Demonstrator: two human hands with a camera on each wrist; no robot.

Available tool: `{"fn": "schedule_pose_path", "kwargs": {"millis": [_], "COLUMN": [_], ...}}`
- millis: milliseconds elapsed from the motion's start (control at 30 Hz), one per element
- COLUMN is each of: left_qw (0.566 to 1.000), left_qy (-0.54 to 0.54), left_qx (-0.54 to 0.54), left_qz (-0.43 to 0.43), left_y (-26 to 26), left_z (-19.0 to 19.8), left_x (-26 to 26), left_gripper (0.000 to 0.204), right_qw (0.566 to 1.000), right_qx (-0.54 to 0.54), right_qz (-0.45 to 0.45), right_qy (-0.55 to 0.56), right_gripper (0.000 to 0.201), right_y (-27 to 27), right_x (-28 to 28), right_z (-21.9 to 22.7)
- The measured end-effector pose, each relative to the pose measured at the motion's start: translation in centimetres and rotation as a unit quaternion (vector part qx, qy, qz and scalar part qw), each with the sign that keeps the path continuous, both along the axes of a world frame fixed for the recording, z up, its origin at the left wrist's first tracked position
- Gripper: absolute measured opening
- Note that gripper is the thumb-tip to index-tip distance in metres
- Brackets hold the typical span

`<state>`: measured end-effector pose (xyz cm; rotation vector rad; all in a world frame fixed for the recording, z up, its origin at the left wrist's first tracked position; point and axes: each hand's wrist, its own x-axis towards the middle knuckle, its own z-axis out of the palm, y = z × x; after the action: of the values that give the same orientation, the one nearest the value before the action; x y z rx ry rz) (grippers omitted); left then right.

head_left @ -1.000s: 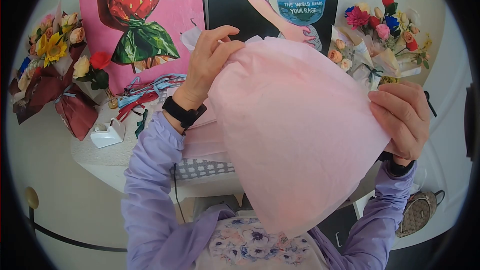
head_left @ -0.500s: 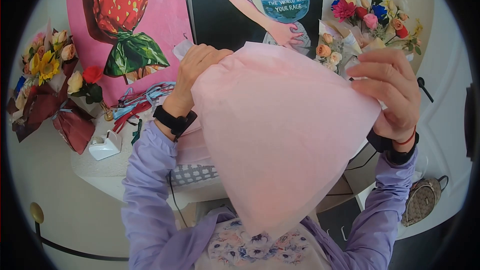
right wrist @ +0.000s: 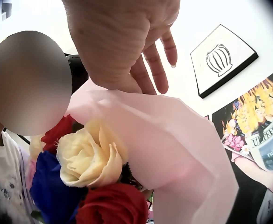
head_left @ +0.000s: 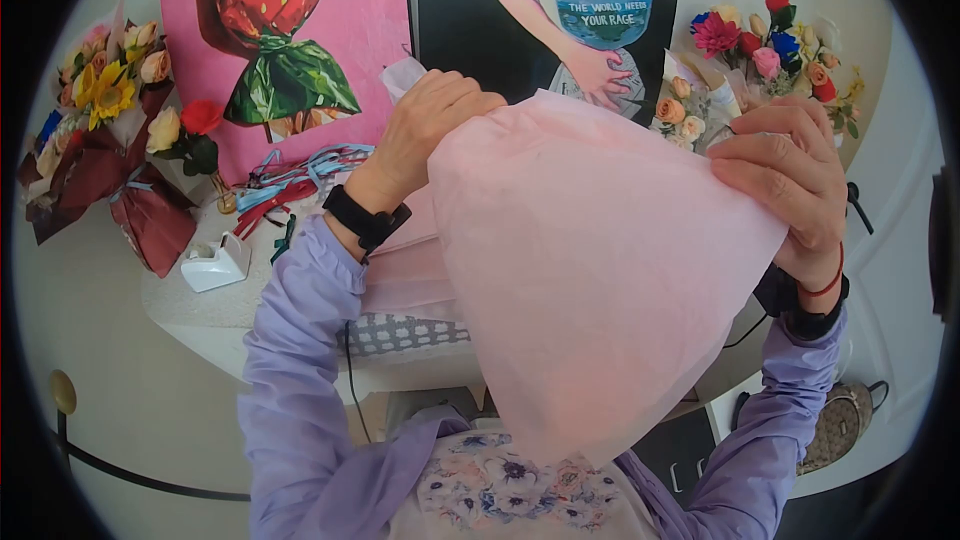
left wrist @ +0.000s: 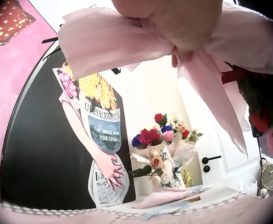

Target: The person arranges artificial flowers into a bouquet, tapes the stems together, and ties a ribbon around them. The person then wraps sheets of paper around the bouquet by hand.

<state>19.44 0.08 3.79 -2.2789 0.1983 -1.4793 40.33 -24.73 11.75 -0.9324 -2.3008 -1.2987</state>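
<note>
A large sheet of pale pink wrapping paper (head_left: 600, 270) hangs in front of the person's chest, its lower end tapering to a rounded point. My left hand (head_left: 430, 125) grips its gathered part at the upper left. In the left wrist view, the paper fans out on both sides of the left hand (left wrist: 173, 21). At the upper right edge, my right hand (head_left: 785, 180) pinches the paper between fingers and thumb. In the right wrist view, a cream rose (right wrist: 92, 151), a red rose (right wrist: 113, 205) and a blue flower (right wrist: 54, 189) sit inside the paper; the head view hides them.
More pink paper (head_left: 410, 275) lies on the white table (head_left: 200, 310), near ribbons (head_left: 300, 175) and a tape dispenser (head_left: 215, 262). Wrapped bouquets stand at left (head_left: 130, 180) and right (head_left: 760, 70). Two paintings, one of a wrapped strawberry candy (head_left: 270, 30), stand behind.
My left fingers, partly raised a second ago, are now curled over the gathered paper. My right hand has moved up along the paper's edge, and its fingers have come down onto it.
</note>
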Motion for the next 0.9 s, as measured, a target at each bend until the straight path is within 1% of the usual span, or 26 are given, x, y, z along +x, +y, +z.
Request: {"fn": "schedule_pose_path", "kwargs": {"millis": [33, 100, 133, 233, 267, 300, 333, 367, 400, 433, 467, 500, 533, 567, 600, 633, 667, 700, 733, 767, 800, 833, 867, 900], "left_qw": [1.0, 0.995, 0.995, 0.992, 0.991, 0.99, 0.989, 0.987, 0.986, 0.985, 0.983, 0.982, 0.981, 0.98, 0.979, 0.979, 0.979, 0.979, 0.979, 0.98, 0.98, 0.979, 0.979, 0.978], "left_qy": [-0.001, 0.074, 0.08, 0.109, 0.12, 0.131, 0.141, 0.15, 0.159, 0.168, 0.175, 0.184, 0.191, 0.196, 0.2, 0.201, 0.2, 0.199, 0.197, 0.194, 0.192, 0.191, 0.19, 0.191], "left_qx": [-0.003, -0.061, -0.06, -0.059, -0.052, -0.042, -0.033, -0.028, -0.024, -0.02, -0.017, -0.017, -0.018, -0.02, -0.024, -0.028, -0.031, -0.036, -0.043, -0.051, -0.059, -0.069, -0.079, -0.087], "left_qz": [0.001, 0.019, 0.012, -0.014, -0.023, -0.032, -0.04, -0.045, -0.046, -0.046, -0.044, -0.041, -0.038, -0.033, -0.028, -0.023, -0.018, -0.012, -0.006, -0.001, 0.004, 0.006, 0.007, 0.007], "left_y": [0.2, 0.2, 0.2, 0.2, -0.1, 1.4, 0.9, -0.5, -0.3, 0.8, 2.0, 2.7, 0.5, 0.5, 2.0, -0.1, 4.8, 3.6, 4.6, 4.0, 2.4, 1.5, 1.9, 7.5], "left_z": [0.0, -0.2, -0.3, -1.2, -2.1, -2.2, -4.2, -5.8, -6.6, -6.0, -4.7, -4.7, -5.9, -6.1, -5.1, -8.6, -1.1, -3.4, -2.2, -3.8, -6.7, -8.5, -7.8, 2.0], "left_x": [-0.1, -0.1, 0.3, 0.1, -1.2, -4.4, -8.1, -7.8, -9.9, -10.6, -11.4, -11.6, -7.3, -8.6, -8.9, -11.4, -5.9, -7.5, -7.5, -8.5, -10.0, -10.6, -9.1, -1.9], "left_gripper": [0.02, 0.02, 0.02, 0.021, 0.021, 0.021, 0.022, 0.022, 0.022, 0.023, 0.023, 0.023, 0.024, 0.024, 0.024, 0.025, 0.025, 0.025, 0.026, 0.026, 0.026, 0.027, 0.027, 0.027], "right_qw": [1.0, 1.0, 1.0, 0.986, 0.97, 0.947, 0.942, 0.935, 0.93, 0.93, 0.929, 0.926, 0.924, 0.923, 0.931, 0.938, 0.938, 0.934, 0.93, 0.931, 0.913, 0.891, 0.892, 0.911], "right_qx": [-0.003, 0.008, 0.008, -0.021, -0.058, -0.091, -0.109, -0.13, -0.15, -0.136, -0.135, -0.135, -0.115, -0.108, -0.078, -0.049, -0.044, -0.059, -0.076, -0.075, -0.086, -0.098, -0.098, -0.056], "right_qz": [0.001, 0.019, 0.012, 0.044, 0.075, 0.109, 0.119, 0.131, 0.13, 0.134, 0.156, 0.179, 0.188, 0.193, 0.158, 0.121, 0.126, 0.122, 0.116, 0.121, 0.166, 0.209, 0.21, 0.176], "right_qy": [-0.001, 0.015, 0.021, 0.158, 0.224, 0.288, 0.296, 0.303, 0.308, 0.313, 0.309, 0.304, 0.311, 0.313, 0.319, 0.322, 0.32, 0.33, 0.34, 0.337, 0.364, 0.39, 0.389, 0.367], "right_gripper": [0.03, 0.025, 0.025, 0.016, 0.015, 0.015, 0.016, 0.016, 0.016, 0.016, 0.016, 0.015, 0.014, 0.014, 0.014, 0.013, 0.013, 0.013, 0.013, 0.013, 0.013, 0.013, 0.013, 0.014], "right_y": [0.1, 0.3, 0.6, 2.4, 3.3, 3.9, 4.4, 4.6, 4.6, 4.9, 5.4, 5.8, 6.1, 6.2, 6.2, 6.2, 6.0, 5.7, 5.6, 5.6, 5.7, 5.8, 5.9, 6.0], "right_x": [-0.2, -0.4, 0.0, 2.0, 2.3, 2.4, 2.6, 2.4, 2.0, 1.9, 2.0, 2.0, 2.0, 2.0, 2.0, 1.9, 1.8, 1.7, 1.6, 1.6, 1.7, 1.8, 1.9, 2.2], "right_z": [0.2, 0.5, 0.6, 1.7, 1.9, 2.1, 2.4, 2.8, 3.0, 3.1, 3.1, 2.9, 2.8, 2.6, 2.5, 2.5, 2.6, 2.7, 2.7, 2.6, 2.5, 2.4, 2.5, 2.6]}}
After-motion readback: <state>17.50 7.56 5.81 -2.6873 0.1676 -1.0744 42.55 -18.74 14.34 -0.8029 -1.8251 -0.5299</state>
